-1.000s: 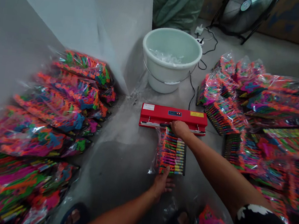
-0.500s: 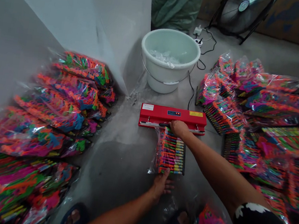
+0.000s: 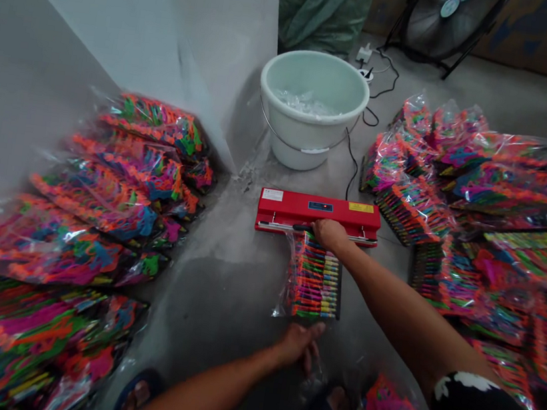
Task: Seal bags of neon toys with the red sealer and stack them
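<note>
My right hand (image 3: 331,234) is closed on the black handle (image 3: 303,228) of the red bag sealer (image 3: 294,202), pressing its bar down. A clear plastic bag of colourful pen-like sticks (image 3: 315,279) lies flat on the floor, its top edge under the bar. My left hand (image 3: 299,344) is just below the bag's near end, apart from it, thumb stretched out and the other fingers loosely bent. Beside those fingers is a faint clear plastic film (image 3: 314,377); whether they touch it is hard to see.
Filled bags (image 3: 117,204) are heaped at left by the wall; more filled bags (image 3: 414,210) lie at right. Behind the sealer stands a pale bucket (image 3: 306,145) with clear plastic inside. A power cord (image 3: 351,158), a fan (image 3: 445,26) and a green sack (image 3: 324,10) are farther back.
My left hand has let go of the bag's near end and moved slightly down and right. My right hand stays on the handle. The lights on the sealer's panel look different.
</note>
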The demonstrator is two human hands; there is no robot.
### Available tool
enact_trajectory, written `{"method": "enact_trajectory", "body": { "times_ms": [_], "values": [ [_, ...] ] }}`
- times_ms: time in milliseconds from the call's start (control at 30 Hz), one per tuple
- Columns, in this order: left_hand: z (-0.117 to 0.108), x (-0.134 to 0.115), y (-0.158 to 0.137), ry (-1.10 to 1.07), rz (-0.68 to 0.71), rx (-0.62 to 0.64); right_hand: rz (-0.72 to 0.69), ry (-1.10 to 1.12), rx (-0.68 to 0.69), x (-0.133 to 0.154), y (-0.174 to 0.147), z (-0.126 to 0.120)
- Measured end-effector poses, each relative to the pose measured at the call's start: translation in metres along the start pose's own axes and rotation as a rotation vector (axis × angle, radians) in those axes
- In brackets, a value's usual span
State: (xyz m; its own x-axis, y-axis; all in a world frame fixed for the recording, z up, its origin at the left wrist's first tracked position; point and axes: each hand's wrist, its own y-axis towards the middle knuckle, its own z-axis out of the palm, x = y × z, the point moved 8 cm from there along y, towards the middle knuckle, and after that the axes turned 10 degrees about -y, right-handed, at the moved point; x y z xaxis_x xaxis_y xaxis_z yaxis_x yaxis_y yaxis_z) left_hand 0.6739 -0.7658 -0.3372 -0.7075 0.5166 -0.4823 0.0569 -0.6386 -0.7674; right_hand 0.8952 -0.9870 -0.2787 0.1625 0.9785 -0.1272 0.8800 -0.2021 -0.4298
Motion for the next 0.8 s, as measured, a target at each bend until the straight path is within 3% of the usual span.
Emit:
{"method": "enact_trajectory", "body": {
  "times_ms": [67,167,267,433,533,700,800],
  "values": [
    [0.001,-0.025,-0.014,0.224,0.07,0.11,-0.011,0.002,-0.006,0.001,0.0,0.0],
    [-0.005,-0.064,-0.031,0.43,0.063,0.227,-0.029,0.005,-0.01,0.003,-0.001,0.0],
    [-0.025,-0.109,-0.042,0.548,0.069,0.223,-0.03,0.007,-0.012,0.003,-0.001,-0.002],
    [-0.088,-0.188,-0.056,0.567,0.199,-0.043,-0.02,0.01,-0.012,0.003,-0.003,-0.006],
    [-0.125,-0.221,-0.058,0.506,0.266,-0.198,-0.025,0.02,-0.009,0.004,-0.005,-0.007],
    [-0.156,-0.271,-0.051,0.572,0.41,-0.429,-0.03,0.042,-0.007,0.008,-0.004,-0.014],
    [-0.167,-0.296,-0.043,0.599,0.43,-0.552,0.004,0.072,-0.022,-0.004,-0.007,-0.023]
  ]
}}
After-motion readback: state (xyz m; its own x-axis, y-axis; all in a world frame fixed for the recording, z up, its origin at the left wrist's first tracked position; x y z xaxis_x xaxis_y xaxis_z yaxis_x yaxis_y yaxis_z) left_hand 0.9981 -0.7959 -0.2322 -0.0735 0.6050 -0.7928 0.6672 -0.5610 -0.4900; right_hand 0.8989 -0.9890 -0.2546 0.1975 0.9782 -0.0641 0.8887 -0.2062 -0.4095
